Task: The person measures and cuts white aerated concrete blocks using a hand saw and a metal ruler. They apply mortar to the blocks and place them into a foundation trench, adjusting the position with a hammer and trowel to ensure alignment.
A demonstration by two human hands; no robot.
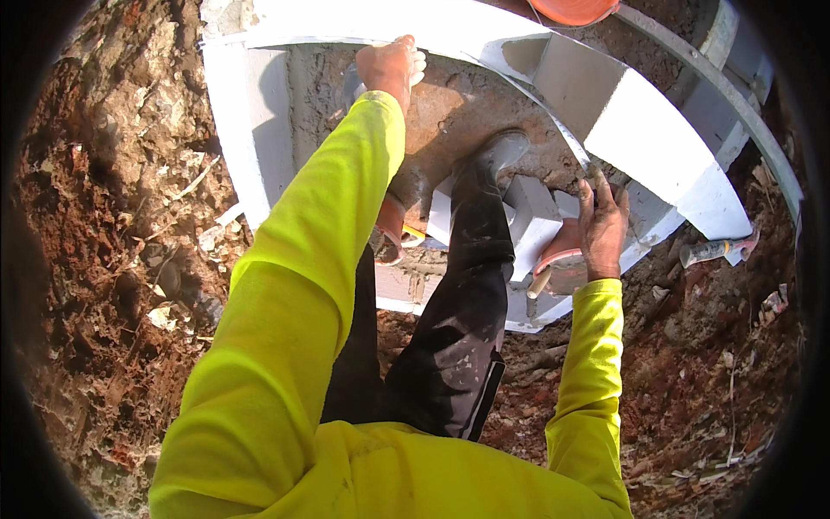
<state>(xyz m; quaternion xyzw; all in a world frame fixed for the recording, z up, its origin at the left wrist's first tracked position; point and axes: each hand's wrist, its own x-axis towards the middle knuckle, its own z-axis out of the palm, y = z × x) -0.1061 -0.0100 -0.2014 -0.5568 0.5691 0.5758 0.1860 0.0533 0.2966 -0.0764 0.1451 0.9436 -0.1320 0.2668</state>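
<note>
My left hand point(389, 67) is closed in a fist at the inner edge of the far white block wall point(363, 19). What it grips is hidden; a small grey-blue piece point(352, 86) shows beside it, too covered to name. On the right, my right hand point(603, 227) has its fingertips at the near end of a thin pale strip point(546, 105), seemingly pinching it. This strip curves away along the inside of the right-hand wall, towards the far side. My boot point(503, 149) stands on the muddy floor point(441, 108) between the walls.
Grey-white blocks point(534, 212) lie by my leg, between an orange bucket point(391, 227) and an orange container point(562, 246). A hammer point(713, 251) rests outside the right corner. Beyond, a metal bar point(735, 95) and an orange round vessel point(575, 9) show. Rough earth point(112, 259) surrounds the walls.
</note>
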